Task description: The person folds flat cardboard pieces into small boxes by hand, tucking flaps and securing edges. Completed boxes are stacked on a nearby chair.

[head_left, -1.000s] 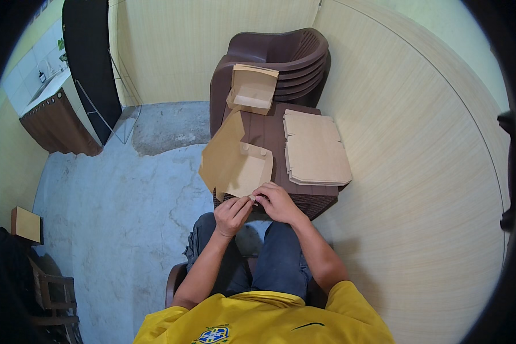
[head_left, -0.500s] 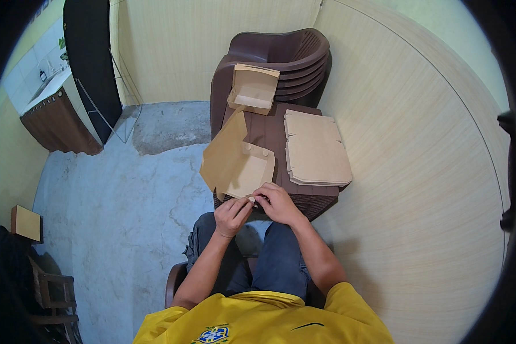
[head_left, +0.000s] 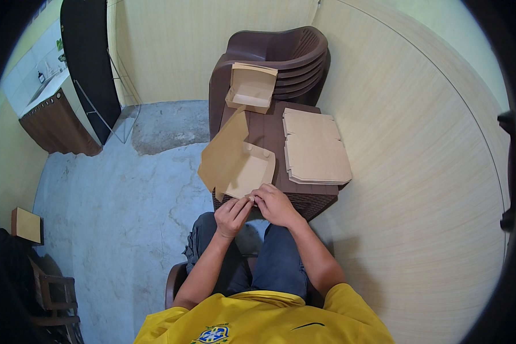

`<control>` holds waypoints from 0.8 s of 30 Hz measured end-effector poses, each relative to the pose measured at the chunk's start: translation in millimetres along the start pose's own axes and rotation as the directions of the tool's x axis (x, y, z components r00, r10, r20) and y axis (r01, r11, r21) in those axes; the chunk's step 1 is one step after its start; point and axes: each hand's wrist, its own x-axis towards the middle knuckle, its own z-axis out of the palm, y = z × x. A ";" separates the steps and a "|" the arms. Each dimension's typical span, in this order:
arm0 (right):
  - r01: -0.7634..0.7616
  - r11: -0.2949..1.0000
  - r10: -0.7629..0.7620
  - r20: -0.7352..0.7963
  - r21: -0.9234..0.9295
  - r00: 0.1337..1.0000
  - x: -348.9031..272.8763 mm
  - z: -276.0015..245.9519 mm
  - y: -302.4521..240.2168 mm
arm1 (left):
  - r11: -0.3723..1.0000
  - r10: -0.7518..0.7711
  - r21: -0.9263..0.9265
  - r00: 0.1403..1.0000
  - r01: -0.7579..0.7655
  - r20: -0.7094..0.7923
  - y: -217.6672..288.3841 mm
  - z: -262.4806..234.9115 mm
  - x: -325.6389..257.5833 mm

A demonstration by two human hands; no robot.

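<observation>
A partly folded brown cardboard box lies on the dark brown table, its lid raised on the left side. Two round tabs show at its far inner edge. My left hand is closed at the box's near edge, with thumb and fingers pinched on a small cardboard tab. Right beside it, my right hand pinches the same near edge, its fingertips touching those of the left. Between the fingertips, most of the tab is hidden.
Flat cardboard box blanks are stacked on the right of the woven brown table. An open assembled box stands at the back, in front of stacked brown plastic chairs. A wood-toned wall rises along the right.
My right hand's fingers have closed further over the tab, so less of it shows. The left hand has barely moved, and the box stays in place.
</observation>
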 end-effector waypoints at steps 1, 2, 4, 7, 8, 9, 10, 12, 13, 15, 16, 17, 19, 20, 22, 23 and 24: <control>0.003 1.000 -0.003 -0.009 0.004 1.000 0.0 0.6 -0.4 | 1.000 0.003 -0.003 1.000 -0.003 -0.007 0.2 0.1 0.4; 0.009 1.000 -0.009 -0.023 0.010 1.000 0.2 1.5 -0.5 | 1.000 0.004 -0.010 1.000 -0.004 -0.018 0.3 -0.1 0.9; 0.029 0.999 -0.028 -0.045 0.020 0.999 0.4 3.1 0.7 | 1.000 -0.004 -0.024 1.000 0.003 -0.024 0.6 -0.4 1.7; 0.056 0.998 -0.054 -0.063 0.036 0.997 0.1 4.1 4.6 | 1.000 0.005 -0.023 0.999 -0.006 -0.036 1.2 -0.2 2.3; 0.056 0.997 -0.053 -0.064 0.043 0.997 0.1 4.4 5.7 | 1.000 0.005 -0.027 0.999 -0.006 -0.040 1.4 0.3 2.5; 0.058 0.997 -0.055 -0.065 0.051 0.996 0.1 4.6 6.4 | 1.000 0.005 -0.030 0.999 -0.006 -0.044 1.6 0.6 2.6; 0.063 0.997 -0.060 -0.066 0.045 0.996 0.2 5.0 6.9 | 1.000 0.004 -0.030 0.999 -0.006 -0.050 1.7 0.5 2.4; 0.053 0.998 -0.051 -0.053 0.035 0.997 0.9 5.1 6.9 | 0.999 0.004 -0.035 0.999 -0.006 -0.044 2.3 0.2 1.9; 0.073 0.997 -0.071 -0.063 0.024 0.995 0.8 5.1 6.3 | 0.999 -0.002 -0.044 0.999 0.000 -0.037 2.8 0.0 1.6; 0.051 0.999 -0.050 -0.054 0.008 0.997 -0.1 4.9 4.3 | 0.999 -0.008 -0.032 0.999 0.007 -0.033 4.0 -0.3 1.2; 0.047 0.999 -0.046 -0.046 0.011 0.998 -0.2 4.3 3.5 | 0.999 -0.012 -0.031 0.999 0.011 -0.031 4.3 0.1 1.4; 0.027 1.000 -0.026 -0.031 0.015 0.999 -0.7 3.7 2.5 | 1.000 -0.010 -0.028 1.000 0.010 -0.027 4.6 0.5 1.6; 0.021 1.000 -0.021 -0.009 0.001 1.000 -0.7 3.6 0.2 | 1.000 -0.013 -0.023 1.000 0.013 -0.019 5.0 1.0 1.5; 0.034 0.999 -0.034 -0.003 -0.017 0.999 -0.7 3.5 -0.8 | 1.000 -0.016 -0.020 1.000 0.015 -0.024 5.2 1.1 1.3; 0.043 0.999 -0.042 0.019 -0.034 0.999 -0.4 2.0 -1.9 | 0.999 -0.033 -0.025 0.999 0.033 -0.025 6.0 1.3 0.5; 0.039 0.999 -0.038 0.033 -0.033 0.999 -0.3 0.6 -2.2 | 0.999 -0.030 -0.016 0.999 0.029 -0.025 6.2 1.1 0.0; 0.019 0.999 -0.018 0.047 -0.027 0.999 -0.2 -0.1 -2.8 | 1.000 -0.027 -0.009 0.999 0.027 -0.021 6.4 0.7 -0.7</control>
